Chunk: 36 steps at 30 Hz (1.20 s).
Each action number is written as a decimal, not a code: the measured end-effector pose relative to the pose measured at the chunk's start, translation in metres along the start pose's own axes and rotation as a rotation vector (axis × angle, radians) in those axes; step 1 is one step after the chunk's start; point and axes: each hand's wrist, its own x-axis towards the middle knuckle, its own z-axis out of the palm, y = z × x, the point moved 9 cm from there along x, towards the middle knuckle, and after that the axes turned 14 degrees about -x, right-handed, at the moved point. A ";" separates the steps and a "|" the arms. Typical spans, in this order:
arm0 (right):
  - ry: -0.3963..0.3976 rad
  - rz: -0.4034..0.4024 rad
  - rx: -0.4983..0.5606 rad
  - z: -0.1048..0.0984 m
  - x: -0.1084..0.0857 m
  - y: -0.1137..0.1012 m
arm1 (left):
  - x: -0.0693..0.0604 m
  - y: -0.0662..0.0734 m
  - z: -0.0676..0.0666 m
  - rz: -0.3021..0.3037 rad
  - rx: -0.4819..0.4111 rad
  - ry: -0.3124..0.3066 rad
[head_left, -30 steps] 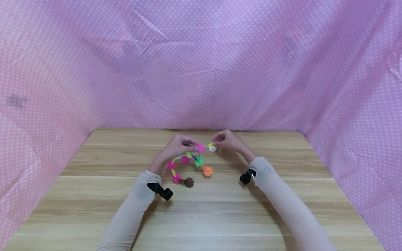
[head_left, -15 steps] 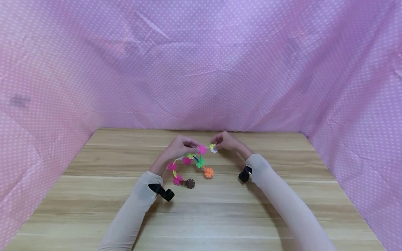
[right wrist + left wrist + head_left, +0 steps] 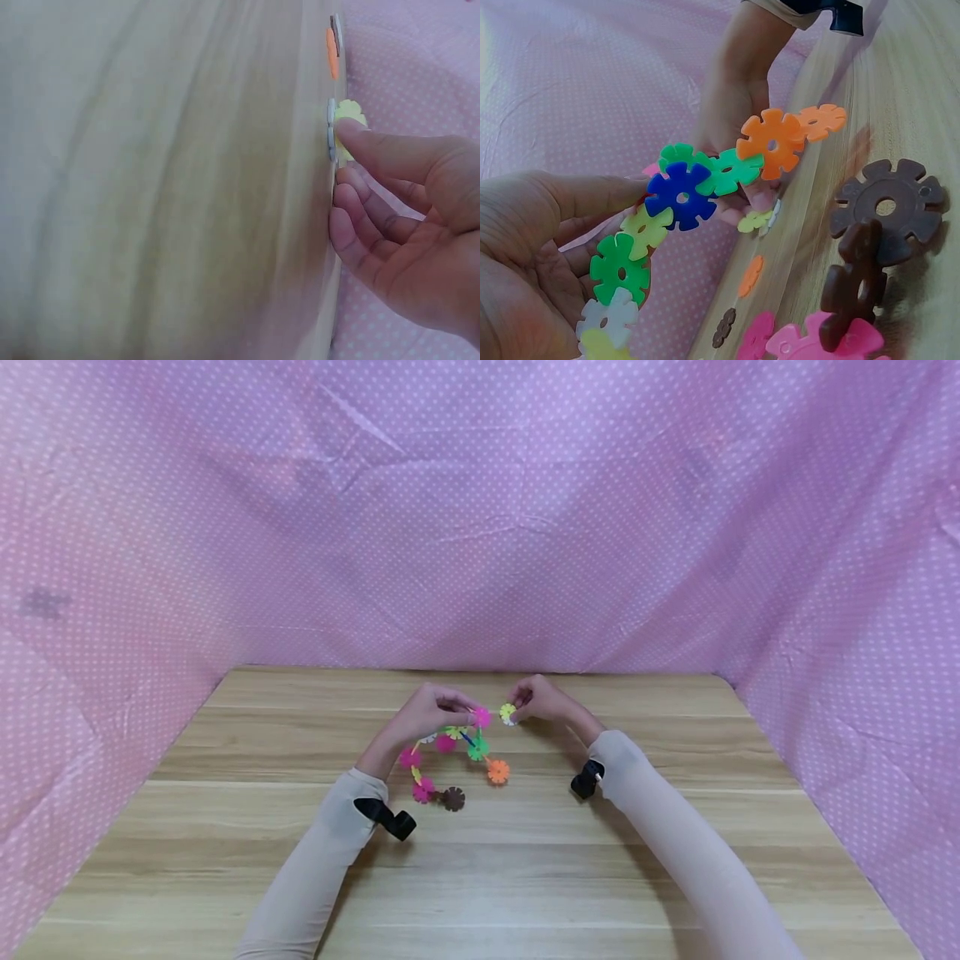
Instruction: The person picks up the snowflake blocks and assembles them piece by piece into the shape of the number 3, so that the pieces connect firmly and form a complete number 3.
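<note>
My left hand (image 3: 426,712) pinches a curved chain of interlocking flower-shaped plastic discs, near a pink disc (image 3: 482,717). In the left wrist view, the chain runs through an orange disc (image 3: 771,145), a blue disc (image 3: 681,196) and a green disc (image 3: 619,271). Its other end has a pink disc (image 3: 832,341) and a dark brown disc (image 3: 889,210). Just right of the chain, my right hand (image 3: 543,700) pinches a yellow disc (image 3: 351,112) between thumb and fingers. A white disc (image 3: 331,129) sits against it. The fingertips of my left hand are partly hidden by the chain.
A loose orange disc (image 3: 751,276) and a small brown disc (image 3: 724,328) lie on the wooden table (image 3: 525,877), largely hidden from the head view. Pink dotted cloth (image 3: 480,543) hangs behind the table and on both sides.
My right hand has shifted slightly and turned its discs, so more yellow and less white faces the head camera. My left hand and the chain have barely moved.
</note>
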 end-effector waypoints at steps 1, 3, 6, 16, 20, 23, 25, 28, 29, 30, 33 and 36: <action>0.005 -0.001 0.016 0.000 -0.001 0.000 | 0.000 0.000 0.000 -0.003 0.002 0.002; 0.013 -0.002 0.056 -0.001 -0.002 0.000 | 0.000 -0.001 0.000 0.000 0.003 0.003; 0.021 0.001 0.115 -0.001 -0.004 -0.002 | 0.000 -0.001 -0.001 -0.001 0.003 0.005; 0.126 -0.046 0.231 -0.009 -0.021 -0.022 | -0.003 -0.001 -0.002 -0.010 -0.009 0.001; 0.143 -0.037 0.289 -0.011 -0.029 -0.032 | -0.005 -0.003 -0.003 -0.004 -0.018 -0.004; 0.150 -0.052 0.312 -0.011 -0.032 -0.041 | -0.006 -0.005 -0.005 -0.008 -0.023 0.003; 0.152 -0.061 0.324 -0.011 -0.034 -0.045 | -0.006 -0.006 -0.006 -0.014 -0.023 0.010; 0.151 -0.071 0.344 -0.010 -0.035 -0.050 | -0.007 -0.006 -0.007 -0.029 -0.015 0.019; 0.151 -0.074 0.349 -0.010 -0.035 -0.051 | -0.007 -0.007 -0.007 -0.031 -0.013 0.020; 0.149 -0.075 0.352 -0.010 -0.035 -0.051 | -0.007 -0.007 -0.007 -0.032 -0.012 0.021; 0.145 -0.078 0.364 -0.009 -0.036 -0.053 | -0.007 -0.006 -0.007 -0.033 -0.005 0.020; 0.145 -0.082 0.363 -0.008 -0.038 -0.055 | -0.007 -0.005 -0.007 -0.034 0.003 0.016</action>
